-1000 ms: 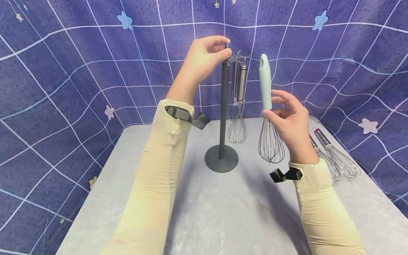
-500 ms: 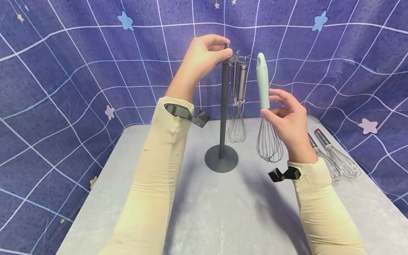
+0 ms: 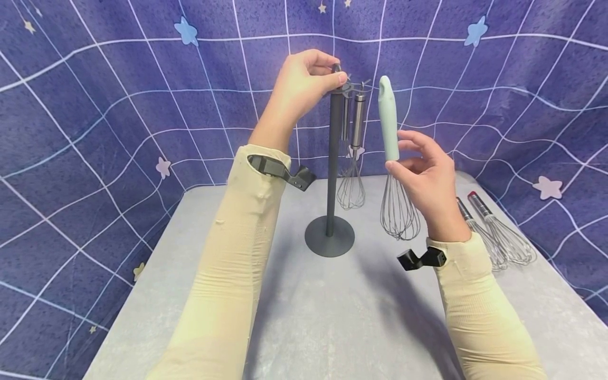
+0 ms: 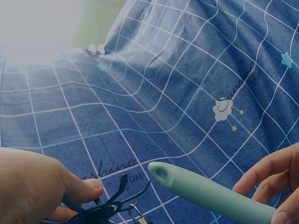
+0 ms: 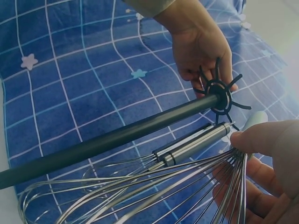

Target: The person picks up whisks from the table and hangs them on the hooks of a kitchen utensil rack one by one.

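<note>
My left hand (image 3: 309,82) pinches the top of a dark grey rack stand (image 3: 334,158) with a round base. Hooks (image 5: 217,95) ring its top, plain in the right wrist view. Two steel-handled whisks hang there; the nearer whisk (image 3: 358,121) partly hides the other. My right hand (image 3: 427,177) pinches a whisk with a mint green handle (image 3: 388,121) by the handle's lower end. That whisk is upright, its wires down and clear of the table. In the left wrist view the hole at the handle's end (image 4: 161,172) lies just right of the hook tips.
Two more whisks, one with a red-tipped handle (image 3: 489,216), lie on the grey table (image 3: 323,316) at the right, partly behind my right wrist. A blue gridded curtain (image 3: 228,95) surrounds the table's back and sides.
My right hand has brought the mint-handled whisk slightly left and up, closer to the hooks. The hook ring and hanging whisks have turned a little; my left hand stays at the stand's top.
</note>
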Tool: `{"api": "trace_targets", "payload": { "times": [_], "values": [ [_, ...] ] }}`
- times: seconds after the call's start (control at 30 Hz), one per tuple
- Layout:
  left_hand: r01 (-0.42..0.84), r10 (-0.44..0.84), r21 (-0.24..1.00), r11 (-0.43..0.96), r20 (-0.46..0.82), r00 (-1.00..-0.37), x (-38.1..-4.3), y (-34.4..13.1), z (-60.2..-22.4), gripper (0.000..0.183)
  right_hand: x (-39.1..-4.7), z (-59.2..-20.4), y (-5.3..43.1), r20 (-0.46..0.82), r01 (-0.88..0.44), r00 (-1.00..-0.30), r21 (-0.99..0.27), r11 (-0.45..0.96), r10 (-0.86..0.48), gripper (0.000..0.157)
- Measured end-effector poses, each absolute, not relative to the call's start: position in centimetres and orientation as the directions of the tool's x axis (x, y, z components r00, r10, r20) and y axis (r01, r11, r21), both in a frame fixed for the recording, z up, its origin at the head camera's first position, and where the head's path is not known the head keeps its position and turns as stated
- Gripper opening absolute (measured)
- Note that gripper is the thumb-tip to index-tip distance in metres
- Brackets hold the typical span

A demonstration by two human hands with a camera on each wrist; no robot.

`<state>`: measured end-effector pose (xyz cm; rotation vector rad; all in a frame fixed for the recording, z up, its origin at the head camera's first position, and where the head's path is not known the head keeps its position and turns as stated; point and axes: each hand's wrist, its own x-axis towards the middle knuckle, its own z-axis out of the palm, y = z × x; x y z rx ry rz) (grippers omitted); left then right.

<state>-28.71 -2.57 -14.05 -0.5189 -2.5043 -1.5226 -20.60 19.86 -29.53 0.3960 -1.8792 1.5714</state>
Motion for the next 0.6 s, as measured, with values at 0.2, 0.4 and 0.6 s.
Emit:
{"api": "trace_targets", "payload": {
  "times": [0.2, 0.4, 0.6],
  "values": [
    [0.376, 0.196, 0.823, 0.425, 0.322, -0.926, -28.67, -2.58, -14.13, 0.040, -20.72, -29.32, 19.58, 0.649, -0.609, -0.742, -0.757, 0.235, 0.168, 0.056],
    [0.391, 0.199, 0.817, 0.424, 0.337, -0.920, -28.63, -2.51, -14.32, 0.039, -20.77, -29.25, 19.42, 0.647, -0.605, -0.743, -0.759, 0.241, 0.171, 0.056],
    [0.405, 0.204, 0.809, 0.427, 0.350, -0.914, -28.51, -2.47, -14.40, 0.039, -20.80, -29.29, 19.23, 0.647, -0.604, -0.744, -0.758, 0.245, 0.165, 0.056]
  ]
}}
